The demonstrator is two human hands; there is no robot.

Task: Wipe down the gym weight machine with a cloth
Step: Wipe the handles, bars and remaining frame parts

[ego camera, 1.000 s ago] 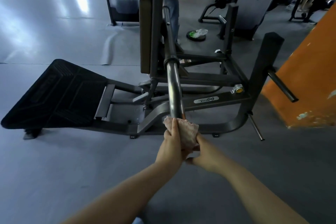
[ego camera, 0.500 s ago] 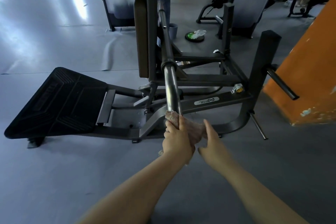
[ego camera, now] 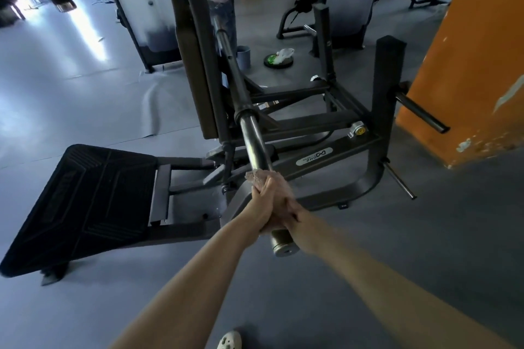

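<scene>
My left hand [ego camera: 268, 197] is clenched round the cloth [ego camera: 262, 178], which is wrapped about the chrome sleeve [ego camera: 255, 142] of the weight machine [ego camera: 334, 156]. My right hand [ego camera: 289, 211] is curled in against the same spot from the other side, its fingers closed on the cloth and sleeve directly behind the left. The sleeve's long axis runs from its end cap [ego camera: 283, 248], nearest me and just below my wrists, up and away to a dark collar [ego camera: 243, 115] and on into the upright frame. All unwiped length therefore lies ahead of both hands, along that axis; the left hand sits further up it and is, in my judgement, the one to lead any forward stroke. The footplate [ego camera: 85, 204] lies well apart to the left. Not verifiable: the underside of the sleeve, how much cloth sits beneath my palms, and the right fingertips, which the left hand covers. The sleeve's far end is lost behind the frame. My shoe [ego camera: 229, 340] is cut off at the bottom edge.
</scene>
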